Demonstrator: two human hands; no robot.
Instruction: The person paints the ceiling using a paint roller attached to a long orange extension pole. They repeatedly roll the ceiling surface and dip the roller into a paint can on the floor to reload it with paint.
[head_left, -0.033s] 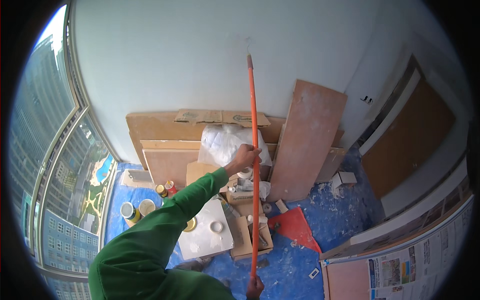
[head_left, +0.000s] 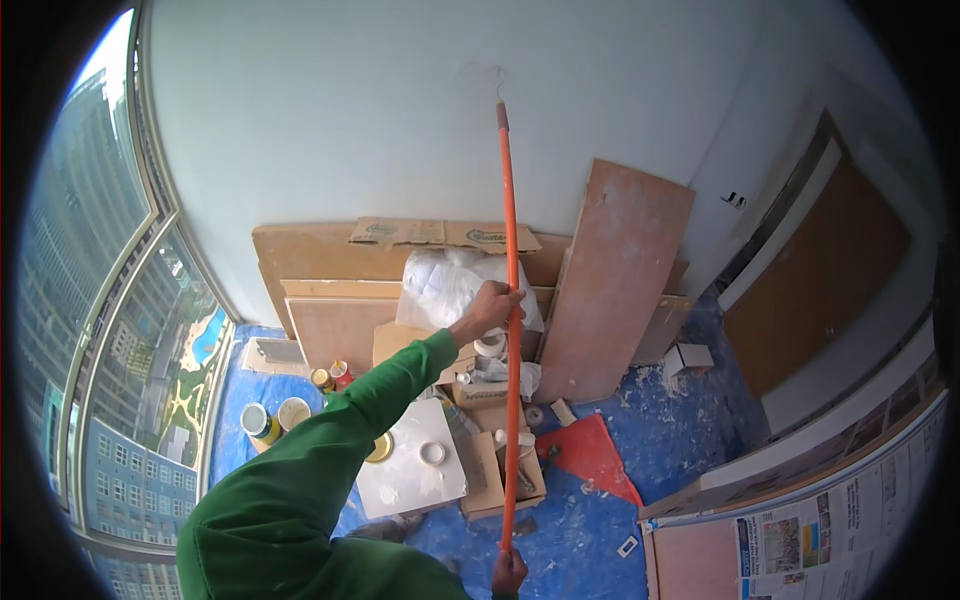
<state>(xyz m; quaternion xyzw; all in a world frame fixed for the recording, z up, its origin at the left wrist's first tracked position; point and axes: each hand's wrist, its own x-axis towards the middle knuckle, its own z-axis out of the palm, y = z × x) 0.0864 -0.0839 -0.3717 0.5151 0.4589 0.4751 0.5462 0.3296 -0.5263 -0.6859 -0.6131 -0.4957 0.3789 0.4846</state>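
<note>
My left hand [head_left: 492,308], in a green sleeve [head_left: 300,460], is closed around the middle of a long orange pole [head_left: 508,200]. Lower down, my right hand [head_left: 509,572] grips the pole's bottom end near the lower edge of the view. The pole stands nearly upright before me, leaning slightly. From its dark-red top collar a thin bent wire [head_left: 499,84] reaches up to the pale wall [head_left: 350,120]. Whatever head the wire carries blends into the wall, and I cannot make it out.
Wooden boards [head_left: 620,280] and white plastic sheeting [head_left: 450,285] lean along the wall. Below are cardboard boxes [head_left: 486,480], a white board [head_left: 400,490] with a tape roll [head_left: 432,454], and paint cans [head_left: 258,424]. Blue sheeting [head_left: 590,550] covers the floor. Windows stand left, a brown door [head_left: 820,280] right.
The pole has shifted slightly up and to the right, its wire tip moving higher on the wall. Both hands have risen a little with it and keep their grip.
</note>
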